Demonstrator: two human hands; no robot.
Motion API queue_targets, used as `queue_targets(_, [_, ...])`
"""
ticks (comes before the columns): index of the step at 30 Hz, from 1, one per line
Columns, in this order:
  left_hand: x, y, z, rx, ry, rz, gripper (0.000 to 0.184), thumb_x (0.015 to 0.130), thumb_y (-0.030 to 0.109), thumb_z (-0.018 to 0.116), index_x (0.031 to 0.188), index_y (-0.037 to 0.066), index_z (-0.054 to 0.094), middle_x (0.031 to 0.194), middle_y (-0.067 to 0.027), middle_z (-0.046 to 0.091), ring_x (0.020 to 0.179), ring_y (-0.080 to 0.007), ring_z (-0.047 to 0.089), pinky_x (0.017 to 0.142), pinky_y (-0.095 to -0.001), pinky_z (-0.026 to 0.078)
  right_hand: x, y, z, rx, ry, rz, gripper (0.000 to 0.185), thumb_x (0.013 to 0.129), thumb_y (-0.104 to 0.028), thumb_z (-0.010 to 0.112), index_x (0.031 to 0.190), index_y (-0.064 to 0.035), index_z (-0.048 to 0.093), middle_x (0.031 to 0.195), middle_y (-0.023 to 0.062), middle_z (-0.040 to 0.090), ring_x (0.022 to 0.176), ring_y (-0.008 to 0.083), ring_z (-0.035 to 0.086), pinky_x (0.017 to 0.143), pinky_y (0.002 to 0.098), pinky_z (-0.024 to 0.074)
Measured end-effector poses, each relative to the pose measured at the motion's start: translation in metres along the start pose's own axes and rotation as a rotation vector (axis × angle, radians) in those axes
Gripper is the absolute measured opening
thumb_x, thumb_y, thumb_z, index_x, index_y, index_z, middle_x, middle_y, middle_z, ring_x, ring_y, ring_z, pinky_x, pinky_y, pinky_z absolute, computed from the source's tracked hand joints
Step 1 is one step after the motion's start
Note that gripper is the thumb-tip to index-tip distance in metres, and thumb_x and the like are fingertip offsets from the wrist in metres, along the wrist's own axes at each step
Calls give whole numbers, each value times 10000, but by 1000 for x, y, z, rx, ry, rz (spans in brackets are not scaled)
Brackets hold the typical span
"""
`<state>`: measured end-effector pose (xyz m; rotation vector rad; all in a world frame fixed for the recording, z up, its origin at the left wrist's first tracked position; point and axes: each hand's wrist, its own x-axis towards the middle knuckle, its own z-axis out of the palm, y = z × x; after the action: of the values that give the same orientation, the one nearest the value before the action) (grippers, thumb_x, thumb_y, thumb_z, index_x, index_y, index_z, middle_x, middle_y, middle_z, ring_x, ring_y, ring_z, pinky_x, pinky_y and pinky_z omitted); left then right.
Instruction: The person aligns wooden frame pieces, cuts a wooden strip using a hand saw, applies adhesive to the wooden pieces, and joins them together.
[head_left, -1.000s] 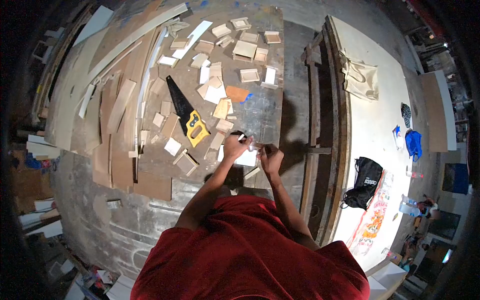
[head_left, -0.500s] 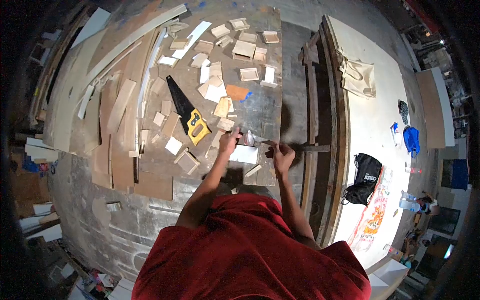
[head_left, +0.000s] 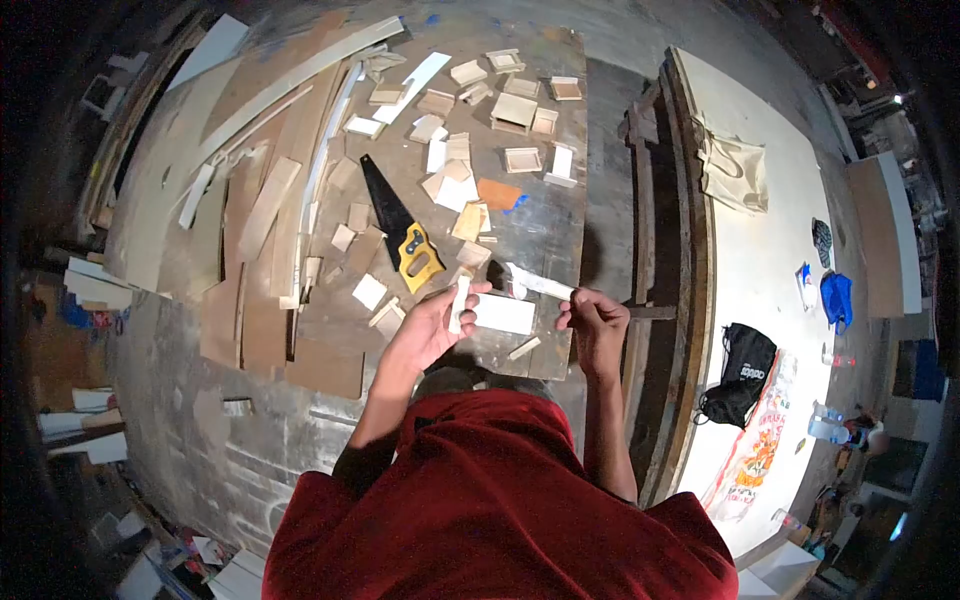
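Observation:
My left hand (head_left: pixel 425 330) is closed around a small pale wood strip (head_left: pixel 460 304), held upright between thumb and fingers. My right hand (head_left: pixel 598 322) pinches the end of a thin flat whitish stick (head_left: pixel 548 286), which points left and away from me. Near the stick's far end is a small whitish lump (head_left: pixel 518 291), partly hidden; I cannot make out what it is. A white rectangular board (head_left: pixel 504 314) lies on the table between my hands. Left of them rests a handsaw (head_left: pixel 409 240) with a yellow and black handle.
Several small wooden trays or boxes (head_left: pixel 513 112) and offcuts (head_left: pixel 473 221) cover the worktable (head_left: pixel 555 220). Long boards (head_left: pixel 225 290) lie on the left. Across a gap, a pale bench (head_left: pixel 735 270) on the right holds a cloth bag (head_left: pixel 735 172) and a black drawstring bag (head_left: pixel 742 372).
The left hand has turned palm up, now showing the wood strip in its fingers. The right hand has rotated the stick so its flat side shows. The whole view has shifted slightly.

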<state>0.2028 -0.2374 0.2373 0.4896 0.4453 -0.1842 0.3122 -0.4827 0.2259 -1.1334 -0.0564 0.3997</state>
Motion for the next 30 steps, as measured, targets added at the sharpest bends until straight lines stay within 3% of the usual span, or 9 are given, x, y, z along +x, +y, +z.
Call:
queue_targets(1, [-10,3,11,44,55,3,493,1072,307,440,1382,-72,495,898,16,526,755,-105,496,681,-262,455,-2,-7,7,3,-34,-34,164,987,-54,597,1024,78,688,845,175,690,620,224,664,588,330,564])
queue_targets(2, [-15,3,3,-10,-46,7,473,1063,277,477,1397,-55,504,1008,-14,614,837,-113,544,742,-287,488,-4,-14,14,13,-50,-46,183,984,-73,610,1035,86,686,838,176,690,610,226,661,574,329,566])
queue_targets(3, [-22,4,7,-11,-41,17,473,1063,277,477,1397,-55,504,1008,-14,614,837,-113,544,742,-287,488,-5,-20,19,15,-60,-43,183,984,-73,610,1035,86,686,838,176,690,610,226,661,574,329,566])
queue_targets(6, [-46,14,29,124,-4,112,371,1035,203,539,1342,-1,580,1334,-64,632,928,-92,594,816,-292,507,-10,-34,30,64,-169,-115,237,973,-117,636,1061,99,681,829,184,690,587,227,654,530,324,558])
queue_targets(13, [-78,20,63,-10,-84,113,396,1032,192,547,1358,-31,561,1011,-7,610,903,-106,578,798,-293,484,-22,-67,55,110,-283,-262,252,925,-136,682,1051,82,679,812,171,678,604,227,673,507,312,557])
queue_targets(18, [-94,28,66,-37,-173,121,402,1036,189,542,1365,-41,552,1018,-36,629,872,-113,604,740,-267,533,-32,-85,66,-46,-273,-370,222,875,-62,698,1025,98,666,853,179,660,644,238,692,522,334,581])
queue_targets(22, [-103,31,72,51,-63,178,385,1032,175,551,1348,-45,564,1043,-100,687,880,-149,661,750,-298,583,-36,-93,76,-156,-317,-490,211,831,6,747,1003,115,691,938,194,675,772,247,708,657,367,623])
queue_targets(30, [-113,25,90,220,115,341,301,1009,130,575,1221,-75,636,1041,-189,717,883,-215,705,772,-316,612,-36,-90,73,-388,-285,-606,195,798,-5,751,967,86,717,905,189,700,807,230,705,701,318,582])
